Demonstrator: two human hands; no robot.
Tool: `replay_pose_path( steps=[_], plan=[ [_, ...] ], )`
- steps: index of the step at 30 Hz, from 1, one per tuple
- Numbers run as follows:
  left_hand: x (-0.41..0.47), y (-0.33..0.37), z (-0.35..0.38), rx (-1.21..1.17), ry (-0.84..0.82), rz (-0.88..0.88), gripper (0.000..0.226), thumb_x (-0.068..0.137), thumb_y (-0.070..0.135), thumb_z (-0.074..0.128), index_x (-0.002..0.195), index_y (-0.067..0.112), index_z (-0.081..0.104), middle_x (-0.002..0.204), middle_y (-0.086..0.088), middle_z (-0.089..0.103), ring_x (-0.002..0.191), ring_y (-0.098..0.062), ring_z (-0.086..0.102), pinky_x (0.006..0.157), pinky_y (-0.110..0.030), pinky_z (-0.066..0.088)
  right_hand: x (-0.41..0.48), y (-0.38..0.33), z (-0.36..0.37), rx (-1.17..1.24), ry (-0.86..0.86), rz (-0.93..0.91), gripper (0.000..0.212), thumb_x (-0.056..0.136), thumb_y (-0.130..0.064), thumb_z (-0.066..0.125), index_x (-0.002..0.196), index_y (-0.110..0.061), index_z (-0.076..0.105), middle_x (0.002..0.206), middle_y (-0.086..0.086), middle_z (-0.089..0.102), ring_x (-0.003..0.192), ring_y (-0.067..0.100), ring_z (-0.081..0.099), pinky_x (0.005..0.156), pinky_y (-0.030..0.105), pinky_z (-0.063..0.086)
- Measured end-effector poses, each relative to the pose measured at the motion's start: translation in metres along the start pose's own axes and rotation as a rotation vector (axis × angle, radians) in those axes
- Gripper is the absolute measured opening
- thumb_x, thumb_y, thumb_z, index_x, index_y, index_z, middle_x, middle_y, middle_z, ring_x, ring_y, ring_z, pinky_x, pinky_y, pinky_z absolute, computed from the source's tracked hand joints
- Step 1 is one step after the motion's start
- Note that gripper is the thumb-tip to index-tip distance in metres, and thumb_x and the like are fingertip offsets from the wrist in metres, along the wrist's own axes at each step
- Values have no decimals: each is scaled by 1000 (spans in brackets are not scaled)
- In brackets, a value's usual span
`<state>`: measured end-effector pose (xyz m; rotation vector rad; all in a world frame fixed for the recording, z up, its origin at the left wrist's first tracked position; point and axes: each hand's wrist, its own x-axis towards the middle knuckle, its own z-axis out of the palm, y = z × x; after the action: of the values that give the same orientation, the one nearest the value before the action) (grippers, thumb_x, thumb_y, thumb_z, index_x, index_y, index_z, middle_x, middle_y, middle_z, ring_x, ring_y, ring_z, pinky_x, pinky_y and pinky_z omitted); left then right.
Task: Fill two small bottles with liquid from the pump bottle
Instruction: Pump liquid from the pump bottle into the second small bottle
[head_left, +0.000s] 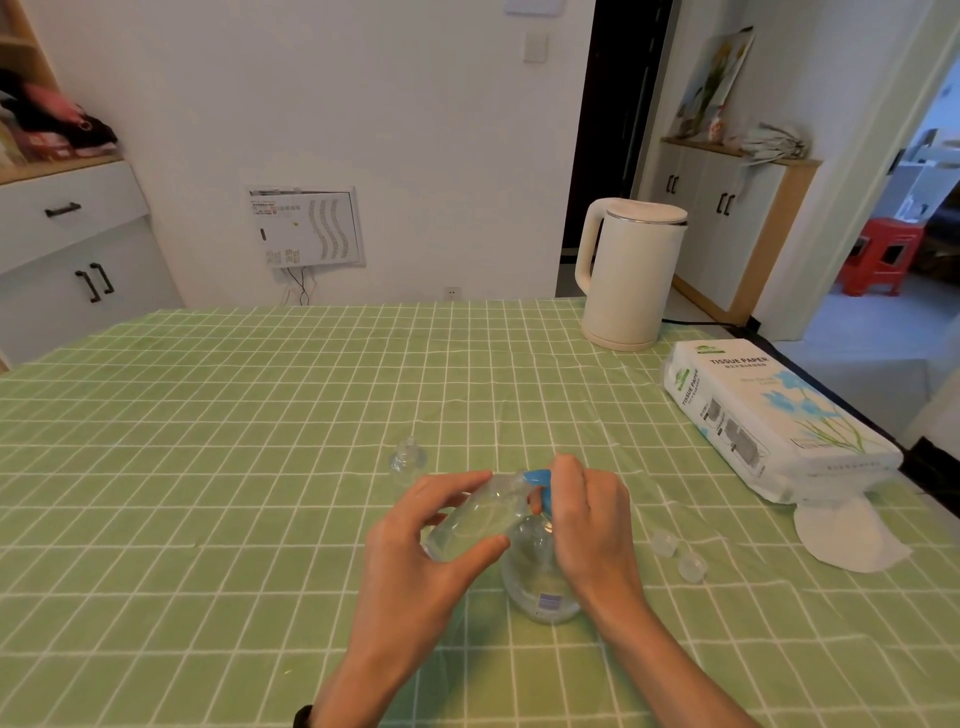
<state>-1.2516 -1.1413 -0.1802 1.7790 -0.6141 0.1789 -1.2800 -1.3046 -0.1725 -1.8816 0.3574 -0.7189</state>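
A clear pump bottle (540, 577) with a blue pump head (540, 480) stands on the green checked tablecloth near the front middle. My right hand (587, 519) rests over the pump head, fingers curled around it. My left hand (431, 551) grips a small clear bottle (478, 519), tilted with its mouth up against the blue spout. A second small clear bottle (409, 460) stands upright on the cloth just behind my left hand. Two small clear caps (678, 553) lie to the right of the pump bottle.
A white kettle (626, 270) stands at the back right, its cord running off the table edge. A tissue paper pack (769, 415) lies at the right edge with a loose white tissue (847, 535) in front of it. Green tablecloth (234, 467) spreads left.
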Motion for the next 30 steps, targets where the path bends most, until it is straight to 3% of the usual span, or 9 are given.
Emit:
replay_pose_path(
  steps=[3,7,11,18,22,24,30],
  plan=[
    [-1,-1,1,-11,-5,-5,52,74,18,92,118,37,73,116,19,75,109,-10,69,90,-13,49,0,1,1,8,-3,18,54,91,-34,37,42,-37,58,38,-17,48,40,5,44,54,29,31],
    [-1,-1,0,-20,-1,-13,51,74,16,92,117,37,73,115,19,75,109,-8,69,90,-14,50,-2,1,2,48,-13,112,67,89,-66,26,40,-34,59,43,-18,56,45,4,50,64,35,44],
    [-1,-1,-1,-29,6,-18,51,73,16,92,116,37,74,114,19,75,109,-8,69,90,-13,49,-2,1,2,66,-7,139,73,86,-73,25,42,-30,63,47,-18,60,48,2,54,70,37,47],
    [-1,-2,0,-32,1,-23,51,74,19,91,118,37,73,116,20,75,110,-9,69,92,-13,50,-2,2,0,70,-9,93,63,85,-61,29,43,-27,62,57,-13,72,53,4,61,65,38,48],
    [-1,-3,0,-19,-1,-15,52,74,19,91,118,39,72,117,21,74,111,-9,69,92,-15,50,-1,2,0,-6,7,-3,57,91,-31,37,40,-42,59,39,-21,50,41,2,50,53,22,30],
    [-2,-2,0,-19,-4,-20,52,74,20,91,119,39,72,117,20,74,111,-10,69,92,-19,51,-1,1,0,-12,7,-13,59,92,-30,37,39,-43,58,37,-21,47,41,1,49,53,22,28],
    [-2,0,-2,-25,5,-27,51,74,18,91,117,38,73,115,21,75,110,-8,70,92,-20,52,-2,0,2,60,-2,131,71,85,-72,24,42,-33,64,50,-16,65,53,6,56,73,43,54]
  ],
)
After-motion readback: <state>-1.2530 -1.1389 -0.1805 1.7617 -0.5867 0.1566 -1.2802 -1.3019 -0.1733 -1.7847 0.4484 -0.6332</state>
